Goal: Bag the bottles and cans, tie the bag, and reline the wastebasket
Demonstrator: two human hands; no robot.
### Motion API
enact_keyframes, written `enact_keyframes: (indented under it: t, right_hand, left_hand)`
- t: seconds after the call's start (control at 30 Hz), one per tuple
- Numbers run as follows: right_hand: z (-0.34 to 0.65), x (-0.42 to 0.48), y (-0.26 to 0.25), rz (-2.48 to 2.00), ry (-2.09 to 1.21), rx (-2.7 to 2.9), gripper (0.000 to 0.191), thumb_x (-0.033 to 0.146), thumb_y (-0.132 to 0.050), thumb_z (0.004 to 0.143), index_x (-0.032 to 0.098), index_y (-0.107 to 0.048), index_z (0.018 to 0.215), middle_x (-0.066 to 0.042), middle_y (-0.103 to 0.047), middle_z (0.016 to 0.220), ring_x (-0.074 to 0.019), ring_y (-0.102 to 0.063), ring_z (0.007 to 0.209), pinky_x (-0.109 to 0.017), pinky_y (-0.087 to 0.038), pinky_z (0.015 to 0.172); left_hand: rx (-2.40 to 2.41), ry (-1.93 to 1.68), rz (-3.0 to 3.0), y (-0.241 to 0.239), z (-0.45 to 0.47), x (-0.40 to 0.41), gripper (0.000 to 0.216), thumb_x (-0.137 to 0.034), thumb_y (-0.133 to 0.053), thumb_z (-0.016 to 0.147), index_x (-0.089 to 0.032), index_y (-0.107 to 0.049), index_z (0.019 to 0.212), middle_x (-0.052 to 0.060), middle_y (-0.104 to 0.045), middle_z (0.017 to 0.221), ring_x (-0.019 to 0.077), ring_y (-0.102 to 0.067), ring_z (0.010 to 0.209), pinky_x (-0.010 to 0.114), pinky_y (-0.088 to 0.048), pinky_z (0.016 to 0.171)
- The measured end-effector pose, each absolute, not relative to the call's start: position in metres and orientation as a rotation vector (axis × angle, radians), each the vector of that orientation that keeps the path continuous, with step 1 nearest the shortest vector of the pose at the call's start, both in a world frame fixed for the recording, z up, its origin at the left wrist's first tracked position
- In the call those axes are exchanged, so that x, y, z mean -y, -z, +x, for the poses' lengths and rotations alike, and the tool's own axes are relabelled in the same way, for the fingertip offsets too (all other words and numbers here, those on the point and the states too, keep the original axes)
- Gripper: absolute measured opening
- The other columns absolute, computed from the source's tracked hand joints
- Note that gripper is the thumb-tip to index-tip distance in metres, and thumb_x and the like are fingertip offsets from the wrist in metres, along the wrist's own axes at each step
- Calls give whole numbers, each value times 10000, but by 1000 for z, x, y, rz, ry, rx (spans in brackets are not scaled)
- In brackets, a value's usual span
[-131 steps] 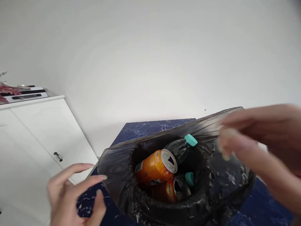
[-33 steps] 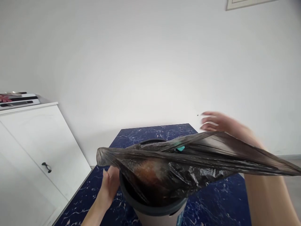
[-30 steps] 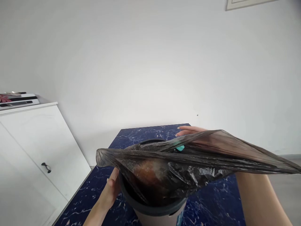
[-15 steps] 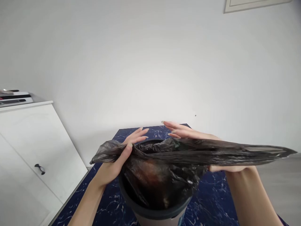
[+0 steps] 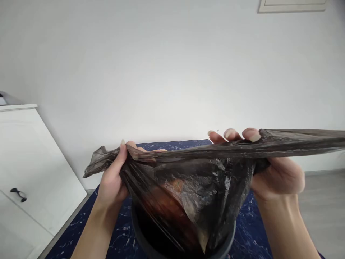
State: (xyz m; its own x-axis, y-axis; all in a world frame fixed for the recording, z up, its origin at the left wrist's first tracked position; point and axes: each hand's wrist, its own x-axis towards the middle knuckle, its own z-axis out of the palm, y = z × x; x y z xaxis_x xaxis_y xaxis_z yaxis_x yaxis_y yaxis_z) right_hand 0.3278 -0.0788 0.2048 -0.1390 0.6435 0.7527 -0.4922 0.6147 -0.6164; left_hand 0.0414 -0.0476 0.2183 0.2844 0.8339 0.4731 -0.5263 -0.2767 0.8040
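Note:
A thin black garbage bag point(image 5: 194, 187) is stretched between my two hands, its lower part hanging inside a dark round trash bin point(image 5: 140, 230). Reddish-brown and pale contents show faintly through the plastic. My left hand point(image 5: 115, 176) pinches the bag's left end, thumb in front and fingers behind, with a loose corner sticking out past it. At the other end, my right hand point(image 5: 272, 169) grips the bag from behind, fingertips curled over the upper edge. A long twisted strip of plastic trails off to the right from there.
The bin stands on a dark blue marble-patterned table point(image 5: 124, 230). A white cabinet point(image 5: 40, 162) with a black handle point(image 5: 18, 194) is on the left. Behind rises a plain white wall point(image 5: 161, 72), with grey floor point(image 5: 323, 201) at right.
Both hands have risen and moved farther apart, pulling the bag upward and taut out of the bin's mouth. My right fingers have curled over the bag's edge.

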Motion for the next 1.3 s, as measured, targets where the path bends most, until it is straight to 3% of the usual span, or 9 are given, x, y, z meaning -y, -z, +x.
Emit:
enact_keyframes:
  t: [0.1, 0.3, 0.37, 0.47, 0.6, 0.7, 0.8, 1.0, 1.3]
  right_hand:
    - [322, 84, -202, -116, -874, 1371, 289, 493, -569, 1020, 422, -803, 1174, 2, -771, 1265, -297, -681, 1353, -583, -383, 1324]
    - [325, 100, -194, -304, -619, 1291, 225, 473, -609, 989, 444, -805, 1096, -6, -716, 1386, -356, -473, 1570, -646, -405, 1293]
    - [323, 105, -195, -316, -531, 1239, 215, 469, -616, 973, 466, -807, 1071, 28, -696, 1417, -351, -379, 1637, -639, -420, 1292]
    - [315, 111, -199, -218, -588, 1193, 162, 442, -720, 906, 498, -793, 1040, 60, -720, 1374, -361, -416, 1619, -635, -496, 1239]
    - [302, 121, -209, -6, -902, 1108, 244, 260, -907, 801, 418, -729, 858, 61, -712, 734, -271, -805, 997, -556, -619, 1125]
    - [287, 131, -221, -61, -1141, 1063, 278, 227, -893, 848, 310, -629, 818, 115, -386, 507, -78, -384, 377, -251, -667, 631]
    - [270, 137, -237, -320, -1238, 1007, 267, 278, -756, 965, 252, -567, 778, 84, -252, 632, -83, -94, 456, -165, -212, 299]
    - [247, 136, -259, -641, -1223, 1064, 219, 348, -622, 977, 209, -582, 813, 39, -249, 763, -113, -169, 606, -235, -183, 481]
    - [231, 144, -272, -797, -1280, 1167, 275, 304, -546, 1041, 188, -573, 793, 21, -300, 812, -122, -237, 659, -230, -299, 529]
  left_hand:
    - [-317, -1462, 1231, -221, 45, 44, 331, -477, -615, 1106, -248, -752, 910, 1, -836, 1096, 209, -818, 1049, 309, -696, 923]
    - [-222, -1506, 1337, -230, 49, 36, 395, -426, -437, 1181, -273, -791, 1093, -14, -691, 1547, 269, -629, 1477, 407, -616, 1141]
    - [-145, -1485, 1276, -230, 48, 35, 397, -400, -438, 1181, -278, -774, 1008, -23, -763, 1415, 272, -681, 1415, 443, -628, 1125]
    - [-34, -1400, 1182, -228, 40, 33, 409, -311, -447, 1178, -270, -717, 873, -43, -782, 827, 198, -830, 1013, 412, -657, 1059]
    - [167, -1080, 1284, -227, 28, 33, 422, -279, -435, 1185, -254, -671, 837, -99, -325, 400, 113, -573, 467, 291, -660, 937]
    - [173, -943, 1457, -231, 25, 37, 438, -309, -412, 1193, -219, -647, 835, -102, -327, 467, 89, -412, 431, 275, -637, 881]
    - [-53, -815, 1684, -235, 25, 47, 468, -408, -408, 1191, -208, -612, 821, -82, -401, 567, 94, -401, 480, 343, -608, 876]
    - [-432, -677, 2092, -237, 24, 68, 366, -488, -425, 1167, -241, -589, 953, -35, -457, 726, 148, -375, 635, 322, -351, 661]
    - [-460, -580, 2337, -238, 24, 76, 203, -324, -439, 1092, -232, -563, 959, 31, -605, 888, 176, -500, 713, 299, -384, 662]
